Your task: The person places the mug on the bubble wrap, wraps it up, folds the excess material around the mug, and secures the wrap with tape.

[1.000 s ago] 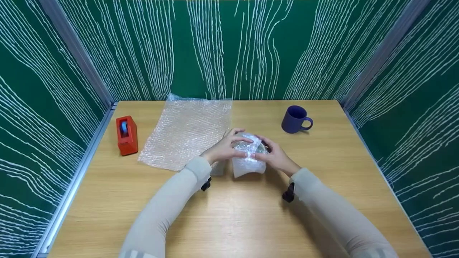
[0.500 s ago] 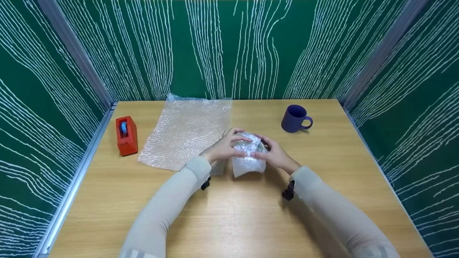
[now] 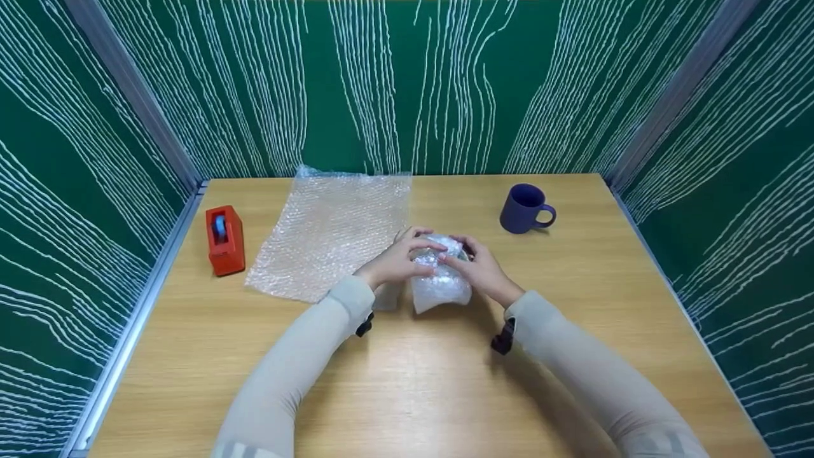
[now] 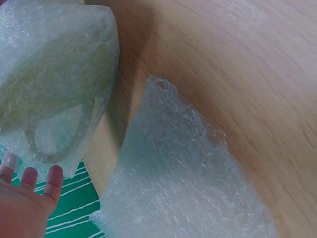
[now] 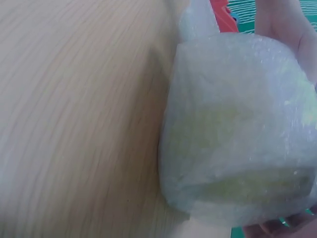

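A yellowish-green mug wrapped in bubble wrap (image 3: 441,289) sits between both hands near the middle of the table. In the left wrist view, a looped handle (image 4: 37,141) shows faintly through the wrap. My left hand (image 3: 399,259) holds the left side of the bundle, fingers curved over its top. From the right, my right hand (image 3: 481,270) grips it with the thumb laid across the top and the other fingers round the far side. The wrap's loose end flares toward the front. Much of the mug is hidden under plastic and fingers.
A flat sheet of bubble wrap (image 3: 343,222) lies left of the bundle, reaching the table's back edge. Further left stands a red tape dispenser (image 3: 226,245) with a blue core. A dark blue mug (image 3: 521,210) stands at the back right. Green panels (image 3: 439,95) enclose the table.
My right thumb has slid up and left over the top of the wrapped mug, and the right wrist has shifted slightly left. The left hand and the bundle stay in place.
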Demonstrator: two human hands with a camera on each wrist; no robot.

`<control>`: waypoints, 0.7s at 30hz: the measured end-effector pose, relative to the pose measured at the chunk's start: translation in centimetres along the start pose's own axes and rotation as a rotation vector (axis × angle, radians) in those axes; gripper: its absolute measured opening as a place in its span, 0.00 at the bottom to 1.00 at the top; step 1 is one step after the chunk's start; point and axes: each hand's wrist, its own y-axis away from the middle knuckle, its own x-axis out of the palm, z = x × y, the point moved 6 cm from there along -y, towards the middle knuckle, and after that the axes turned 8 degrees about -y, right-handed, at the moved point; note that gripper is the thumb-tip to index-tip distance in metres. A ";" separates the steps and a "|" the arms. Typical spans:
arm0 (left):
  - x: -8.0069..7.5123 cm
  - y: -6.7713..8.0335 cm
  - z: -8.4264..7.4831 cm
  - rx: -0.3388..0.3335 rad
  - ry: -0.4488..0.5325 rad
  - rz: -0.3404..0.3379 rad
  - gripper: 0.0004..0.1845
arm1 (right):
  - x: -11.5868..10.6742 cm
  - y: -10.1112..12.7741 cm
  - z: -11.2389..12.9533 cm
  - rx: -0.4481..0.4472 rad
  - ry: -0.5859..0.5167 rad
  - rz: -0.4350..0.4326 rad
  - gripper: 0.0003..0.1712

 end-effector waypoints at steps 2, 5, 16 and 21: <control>0.0 0.0 0.0 0.005 -0.013 -0.004 0.27 | 0.0 -0.2 -0.1 0.008 -0.009 -0.027 0.37; 0.0 0.0 -0.1 0.010 -0.026 -0.006 0.26 | 0.1 -0.3 -0.2 0.026 -0.013 -0.061 0.35; -0.2 0.0 0.1 0.006 -0.143 -0.009 0.34 | 0.3 -0.6 -0.4 0.079 -0.040 -0.114 0.34; -0.5 -0.2 -0.2 0.014 -0.158 -0.013 0.38 | 0.2 -0.5 -0.3 0.056 -0.040 -0.128 0.34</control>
